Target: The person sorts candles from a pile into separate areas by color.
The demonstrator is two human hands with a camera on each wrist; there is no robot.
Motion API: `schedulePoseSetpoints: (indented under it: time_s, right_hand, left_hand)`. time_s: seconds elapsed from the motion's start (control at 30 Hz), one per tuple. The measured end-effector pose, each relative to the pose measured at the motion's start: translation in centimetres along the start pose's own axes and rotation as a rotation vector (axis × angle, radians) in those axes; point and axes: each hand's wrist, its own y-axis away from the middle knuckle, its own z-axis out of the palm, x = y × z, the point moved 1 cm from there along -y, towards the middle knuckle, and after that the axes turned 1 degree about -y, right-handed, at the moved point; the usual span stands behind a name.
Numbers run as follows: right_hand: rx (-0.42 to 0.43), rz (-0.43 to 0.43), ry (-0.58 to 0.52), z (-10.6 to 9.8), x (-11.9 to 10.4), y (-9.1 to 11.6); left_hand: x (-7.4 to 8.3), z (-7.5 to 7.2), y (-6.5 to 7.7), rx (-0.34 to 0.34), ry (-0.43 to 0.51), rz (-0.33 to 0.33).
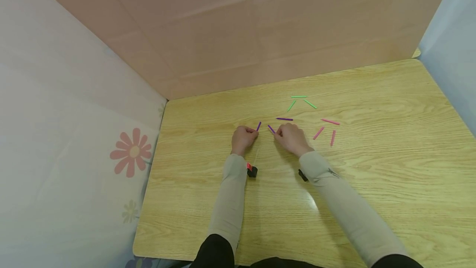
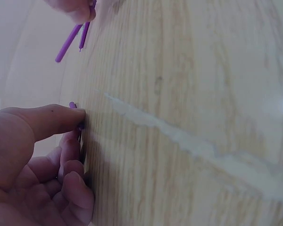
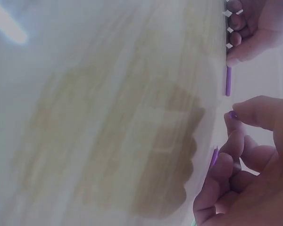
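Note:
Thumb and fingers of my left hand [image 1: 243,139] pinch the near end of a thin purple stick [image 1: 258,126], low over the table. To its right, my right hand [image 1: 291,139] pinches a second purple stick [image 1: 271,129], which slants toward the first. The far ends of the two sit a small distance apart. Behind the right hand lies a third purple stick [image 1: 284,118], roughly sideways. In the left wrist view, one purple stick [image 2: 84,36] near the right hand has a small narrow tip. Fingertips cover most of the left stick in that view.
Farther back, three green sticks [image 1: 299,96] form a loose triangle on the wooden table [image 1: 193,202]. Three pink sticks [image 1: 330,122] lie in a similar triangle to the right. A brown sheet [image 1: 223,32] stands along the back edge, and a flowered curtain [image 1: 74,135] hangs at the left.

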Motion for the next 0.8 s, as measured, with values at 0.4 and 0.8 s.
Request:
schedulePoseSetpoints:
  time_s: [0.4,0.8]
  right_hand:
    - [0.065,0.031,0.024,-0.7,1.3,0.9]
    - [0.106,0.134,0.098,-1.6,2.4,2.2]
  left_hand:
    - [0.1,-0.1,0.1,-0.009,-0.002,-0.009]
    - [0.0,0.0,0.0,-0.006,0.017,-0.007]
